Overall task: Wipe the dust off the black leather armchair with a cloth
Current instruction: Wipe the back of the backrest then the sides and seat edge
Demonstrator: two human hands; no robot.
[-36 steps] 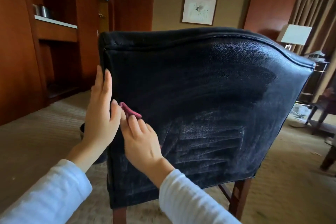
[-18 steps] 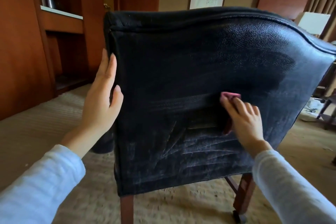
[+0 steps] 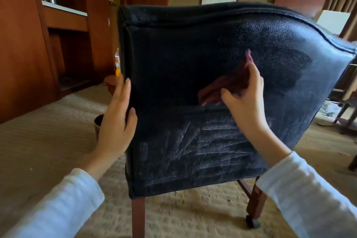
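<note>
The cloth (image 3: 222,85) is pinched between the thumb and curled fingers of the right hand (image 3: 245,102) against the middle of the dusty back of the armchair (image 3: 173,60), whose left edge is touched by the left hand (image 3: 116,121), its fingers held straight, nothing gripped.

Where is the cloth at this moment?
In the head view, the cloth is pinched in the right hand, right of centre against the armchair's back, above the dusty streaks.
</note>
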